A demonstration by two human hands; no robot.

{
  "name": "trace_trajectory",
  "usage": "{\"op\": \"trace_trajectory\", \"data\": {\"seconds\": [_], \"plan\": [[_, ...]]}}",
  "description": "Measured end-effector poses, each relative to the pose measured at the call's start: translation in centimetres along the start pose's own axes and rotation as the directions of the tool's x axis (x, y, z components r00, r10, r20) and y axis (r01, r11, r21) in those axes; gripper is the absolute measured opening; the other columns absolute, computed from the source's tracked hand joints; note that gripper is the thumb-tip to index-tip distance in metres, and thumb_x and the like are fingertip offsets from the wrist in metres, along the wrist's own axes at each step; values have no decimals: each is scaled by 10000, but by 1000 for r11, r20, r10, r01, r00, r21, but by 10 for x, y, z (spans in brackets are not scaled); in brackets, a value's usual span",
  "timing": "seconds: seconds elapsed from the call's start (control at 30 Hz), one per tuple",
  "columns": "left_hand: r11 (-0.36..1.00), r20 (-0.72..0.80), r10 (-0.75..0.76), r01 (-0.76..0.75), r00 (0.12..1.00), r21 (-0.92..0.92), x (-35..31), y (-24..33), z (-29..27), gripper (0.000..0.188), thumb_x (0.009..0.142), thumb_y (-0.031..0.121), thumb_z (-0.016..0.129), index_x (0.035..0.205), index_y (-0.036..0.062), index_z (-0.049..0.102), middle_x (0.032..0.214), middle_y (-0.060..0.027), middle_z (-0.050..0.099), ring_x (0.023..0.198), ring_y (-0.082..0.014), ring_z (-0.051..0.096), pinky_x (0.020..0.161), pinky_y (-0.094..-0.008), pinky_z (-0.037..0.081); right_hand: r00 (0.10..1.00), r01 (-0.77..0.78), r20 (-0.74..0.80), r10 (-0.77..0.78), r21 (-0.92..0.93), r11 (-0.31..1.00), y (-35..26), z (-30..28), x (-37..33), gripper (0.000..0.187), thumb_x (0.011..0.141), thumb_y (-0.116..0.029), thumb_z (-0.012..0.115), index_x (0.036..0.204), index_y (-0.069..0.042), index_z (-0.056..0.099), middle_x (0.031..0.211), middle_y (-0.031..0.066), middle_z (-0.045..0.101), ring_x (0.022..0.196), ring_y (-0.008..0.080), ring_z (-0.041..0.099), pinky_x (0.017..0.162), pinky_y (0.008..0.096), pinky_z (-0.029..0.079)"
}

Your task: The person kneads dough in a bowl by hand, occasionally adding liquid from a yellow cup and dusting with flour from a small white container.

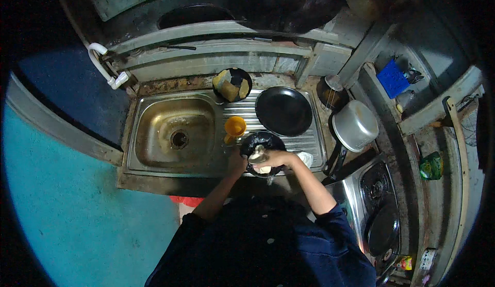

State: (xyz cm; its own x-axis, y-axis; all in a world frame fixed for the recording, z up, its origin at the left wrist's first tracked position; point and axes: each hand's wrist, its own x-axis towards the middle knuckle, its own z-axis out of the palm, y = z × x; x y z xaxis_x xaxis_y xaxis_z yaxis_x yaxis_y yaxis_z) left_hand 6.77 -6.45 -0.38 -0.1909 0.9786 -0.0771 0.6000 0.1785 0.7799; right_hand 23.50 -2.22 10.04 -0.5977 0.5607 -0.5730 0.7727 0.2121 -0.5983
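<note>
A black bowl (279, 141) sits at the sink unit's front edge, close to my body. Pale, creamy-white lumps (264, 170) lie in it. My left hand (237, 163) is at the bowl's left rim, closed against its side, with the fingers partly hidden and dim. My right hand (277, 158) reaches over the bowl, its fingers closed around a small greyish metal utensil (258, 156) whose exact kind I cannot make out. An orange mug (235, 125) stands just behind the bowl. A white cloth or bag (306, 158) is beside my right wrist.
A steel sink basin (149, 113) is at left. On the drainboard lies a black pan (283, 111); behind the mug, a dark bowl holds yellowish pieces (229, 86). To the right stand a silver pot (356, 125), a black handle (339, 161) and a gas stove (376, 186).
</note>
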Motion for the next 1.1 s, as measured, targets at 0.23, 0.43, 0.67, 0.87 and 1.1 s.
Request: {"op": "trace_trajectory", "data": {"seconds": [0.23,0.43,0.67,0.87,1.1], "plan": [[991,-33,105,-102,994,90,1,-3,0,461,743,141,517,1175,32,400,916,-244,549,782,-410,559,688,-481,458,954,-165,-278,113,-169,972,-13,-14,-22,448,792,-380,551,1084,-41,538,928,162,620,854,292,598,750,367,464],[992,-88,115,-110,989,65,1,-18,13,494,730,168,536,1179,5,408,863,-249,564,785,-399,560,697,-464,455,760,77,-648,48,164,983,5,-25,-9,278,792,-234,567,979,-29,566,807,143,629,752,267,615,702,342,466],[997,-64,83,-83,994,0,7,-16,14,535,708,168,562,1193,5,404,897,-253,565,827,-391,560,748,-446,449,824,-321,-535,186,-172,931,6,28,36,865,590,-544,691,1228,-52,377,1151,264,463,1056,399,468,854,446,423],[999,-50,-28,29,998,21,-3,-10,13,502,710,174,566,1160,-7,437,961,-253,552,892,-412,533,807,-458,417,824,-391,-537,182,-306,868,1,30,47,597,574,-420,727,1057,-151,502,1041,134,550,1009,296,518,798,417,440],[982,134,-132,111,982,153,7,-5,5,493,759,156,522,1213,42,369,994,-249,529,902,-388,531,793,-464,425,722,-284,-690,-55,-368,885,23,47,68,319,630,-285,685,911,-157,605,804,95,629,767,244,617,701,376,467]]}}
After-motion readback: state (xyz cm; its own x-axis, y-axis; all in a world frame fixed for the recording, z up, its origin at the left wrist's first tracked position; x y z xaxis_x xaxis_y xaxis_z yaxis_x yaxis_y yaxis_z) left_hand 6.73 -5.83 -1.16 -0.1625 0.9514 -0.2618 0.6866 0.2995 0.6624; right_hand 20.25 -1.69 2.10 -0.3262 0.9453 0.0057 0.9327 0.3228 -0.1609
